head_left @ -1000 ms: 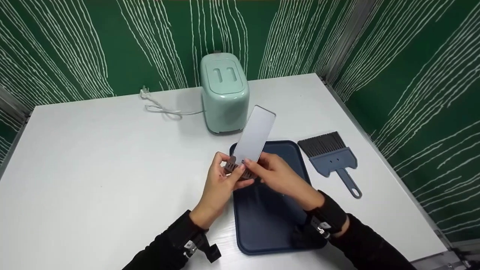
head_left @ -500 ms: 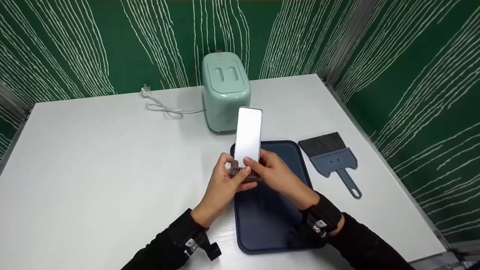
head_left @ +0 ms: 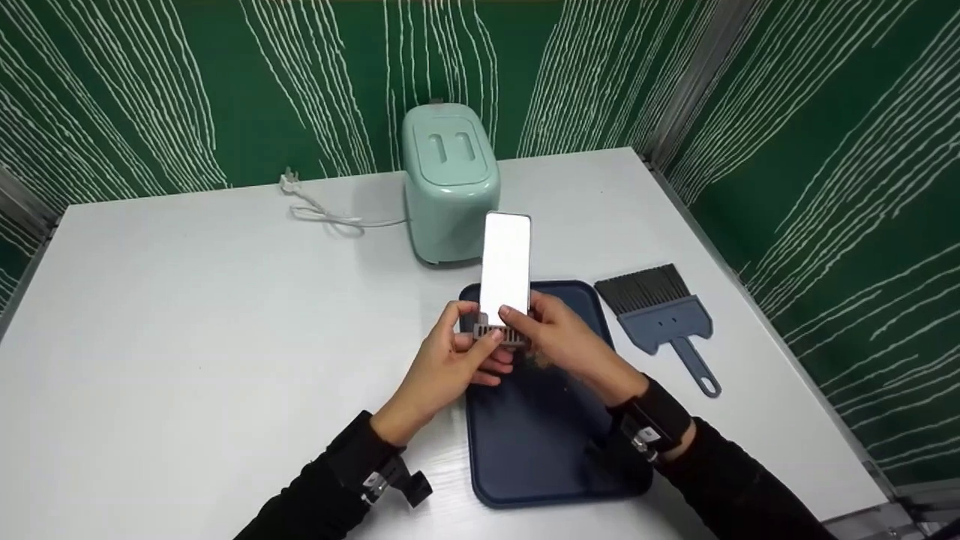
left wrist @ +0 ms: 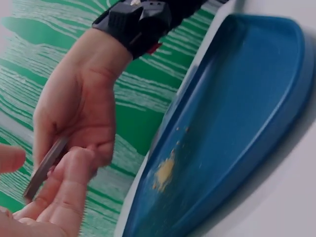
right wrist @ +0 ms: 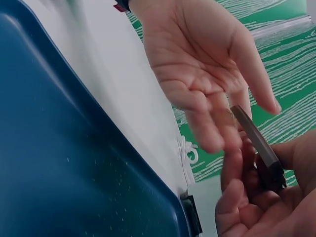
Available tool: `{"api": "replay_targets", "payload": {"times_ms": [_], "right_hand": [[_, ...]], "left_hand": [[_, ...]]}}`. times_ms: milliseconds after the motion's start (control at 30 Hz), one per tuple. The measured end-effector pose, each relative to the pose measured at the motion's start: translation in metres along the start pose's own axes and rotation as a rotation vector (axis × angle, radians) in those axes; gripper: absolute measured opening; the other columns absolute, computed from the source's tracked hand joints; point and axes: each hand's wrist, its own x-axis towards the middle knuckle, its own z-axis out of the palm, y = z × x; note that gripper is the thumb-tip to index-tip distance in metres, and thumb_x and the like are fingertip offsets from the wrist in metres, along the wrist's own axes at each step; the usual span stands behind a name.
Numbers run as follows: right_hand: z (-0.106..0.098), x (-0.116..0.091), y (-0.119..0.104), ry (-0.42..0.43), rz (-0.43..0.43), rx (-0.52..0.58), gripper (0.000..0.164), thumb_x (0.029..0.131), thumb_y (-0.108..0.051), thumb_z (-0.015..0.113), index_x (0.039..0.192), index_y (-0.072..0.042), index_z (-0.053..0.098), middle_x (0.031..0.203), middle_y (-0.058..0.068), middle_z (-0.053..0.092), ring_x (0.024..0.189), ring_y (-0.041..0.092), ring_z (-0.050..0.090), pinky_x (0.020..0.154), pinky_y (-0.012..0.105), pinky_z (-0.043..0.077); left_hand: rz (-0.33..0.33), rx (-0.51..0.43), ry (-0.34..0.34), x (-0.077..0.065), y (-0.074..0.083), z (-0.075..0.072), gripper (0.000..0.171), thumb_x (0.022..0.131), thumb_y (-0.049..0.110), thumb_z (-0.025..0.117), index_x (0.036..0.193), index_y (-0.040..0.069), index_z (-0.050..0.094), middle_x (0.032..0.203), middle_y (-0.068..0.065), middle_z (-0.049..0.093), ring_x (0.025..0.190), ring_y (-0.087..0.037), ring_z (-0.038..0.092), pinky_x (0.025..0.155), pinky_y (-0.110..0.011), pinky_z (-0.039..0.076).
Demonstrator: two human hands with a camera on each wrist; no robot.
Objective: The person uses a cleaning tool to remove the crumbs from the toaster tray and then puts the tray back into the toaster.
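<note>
Both hands hold a long, flat crumb tray (head_left: 506, 262) above a dark blue serving tray (head_left: 555, 450). Its pale face reflects the light brightly, and a grey-brown slotted strip forms its near end. My left hand (head_left: 448, 361) grips that slotted end, thumb on top and fingers beside and below. On the right long edge, my right hand (head_left: 571, 346) pinches it with the thumb on the face. The wrist views show the crumb tray edge-on, as a thin brown bar (left wrist: 47, 170) between the fingers. Yellowish crumbs (left wrist: 164, 173) lie on the blue tray below.
A mint-green toaster (head_left: 452, 187) stands behind the hands, its white cord and plug (head_left: 292, 184) lying to the left. At the right lies a blue-grey brush (head_left: 664, 319) with dark bristles. Green walls with white streaks border the white table (head_left: 202, 322) at the back and right.
The crumb tray has turned from leaning right to nearly straight away from me, and its face now looks brighter. Some left-hand fingers have dropped lower beneath the slotted end. Both hands keep hold.
</note>
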Motion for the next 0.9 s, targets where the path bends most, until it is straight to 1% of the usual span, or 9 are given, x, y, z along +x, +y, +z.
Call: {"api": "replay_targets", "payload": {"times_ms": [100, 167, 233, 300, 367, 433, 567, 700, 900], "right_hand": [[-0.005, 0.001, 0.003, -0.036, 0.04, 0.004, 0.038, 0.105, -0.029, 0.055, 0.126, 0.003, 0.055, 0.089, 0.005, 0.073, 0.07, 0.011, 0.069, 0.056, 0.026, 0.051], [-0.007, 0.001, 0.004, -0.059, 0.075, 0.011, 0.04, 0.105, -0.031, 0.054, 0.127, 0.002, 0.054, 0.086, 0.005, 0.073, 0.063, 0.012, 0.068, 0.05, 0.026, 0.048], [-0.009, 0.002, 0.005, -0.08, 0.105, 0.019, 0.041, 0.105, -0.032, 0.053, 0.128, 0.002, 0.053, 0.086, 0.005, 0.072, 0.059, 0.012, 0.068, 0.046, 0.026, 0.045], [-0.01, 0.003, 0.006, -0.104, 0.123, 0.032, 0.041, 0.105, -0.031, 0.054, 0.128, 0.003, 0.053, 0.086, 0.005, 0.072, 0.057, 0.011, 0.067, 0.047, 0.024, 0.046], [-0.01, 0.004, 0.008, -0.13, 0.146, 0.051, 0.041, 0.104, -0.031, 0.055, 0.126, 0.003, 0.053, 0.085, 0.005, 0.071, 0.057, 0.011, 0.066, 0.047, 0.023, 0.047], [-0.011, 0.006, 0.011, -0.159, 0.166, 0.064, 0.04, 0.104, -0.031, 0.056, 0.124, 0.004, 0.054, 0.084, 0.005, 0.071, 0.056, 0.01, 0.066, 0.048, 0.021, 0.049], [-0.009, 0.009, 0.015, -0.198, 0.215, 0.087, 0.037, 0.103, -0.031, 0.059, 0.118, 0.002, 0.058, 0.082, 0.003, 0.071, 0.056, 0.009, 0.065, 0.049, 0.02, 0.05], [-0.005, 0.012, 0.02, -0.224, 0.264, 0.103, 0.035, 0.102, -0.032, 0.06, 0.112, 0.001, 0.061, 0.079, 0.002, 0.071, 0.057, 0.008, 0.065, 0.05, 0.019, 0.05], [-0.001, 0.019, 0.026, -0.252, 0.314, 0.132, 0.031, 0.102, -0.03, 0.06, 0.109, 0.0, 0.062, 0.075, 0.002, 0.071, 0.056, 0.007, 0.066, 0.049, 0.018, 0.05]], "left_hand": [[0.013, 0.154, 0.019, 0.001, 0.003, -0.006, 0.05, 0.099, 0.034, 0.064, 0.14, 0.017, 0.038, 0.096, -0.023, 0.073, 0.086, -0.036, 0.075, 0.066, -0.04, 0.063], [0.038, 0.256, 0.044, 0.003, 0.006, -0.012, 0.055, 0.098, 0.04, 0.064, 0.142, 0.021, 0.038, 0.098, -0.018, 0.073, 0.086, -0.034, 0.075, 0.066, -0.043, 0.062], [0.072, 0.37, 0.083, 0.005, 0.012, -0.02, 0.058, 0.097, 0.047, 0.063, 0.144, 0.024, 0.037, 0.102, -0.013, 0.072, 0.087, -0.028, 0.074, 0.07, -0.041, 0.062], [0.095, 0.466, 0.13, 0.008, 0.02, -0.028, 0.061, 0.096, 0.053, 0.062, 0.146, 0.028, 0.036, 0.107, -0.005, 0.07, 0.09, -0.024, 0.073, 0.074, -0.039, 0.061], [0.125, 0.551, 0.176, 0.012, 0.03, -0.036, 0.064, 0.095, 0.056, 0.06, 0.148, 0.03, 0.035, 0.114, -0.003, 0.066, 0.092, -0.019, 0.07, 0.076, -0.037, 0.059], [0.157, 0.63, 0.211, 0.016, 0.04, -0.043, 0.067, 0.095, 0.058, 0.059, 0.151, 0.031, 0.033, 0.121, -0.004, 0.062, 0.094, -0.017, 0.068, 0.078, -0.035, 0.058], [0.223, 0.781, 0.272, 0.027, 0.059, -0.056, 0.069, 0.097, 0.055, 0.057, 0.155, 0.028, 0.03, 0.133, -0.011, 0.052, 0.098, -0.022, 0.068, 0.08, -0.039, 0.057], [0.237, 0.911, 0.324, 0.039, 0.073, -0.063, 0.068, 0.099, 0.052, 0.057, 0.157, 0.03, 0.028, 0.141, -0.015, 0.043, 0.101, -0.027, 0.065, 0.082, -0.045, 0.054], [0.261, 1.042, 0.368, 0.057, 0.086, -0.064, 0.067, 0.099, 0.043, 0.061, 0.157, 0.034, 0.029, 0.149, -0.019, 0.034, 0.092, -0.034, 0.064, 0.075, -0.049, 0.055]]}}
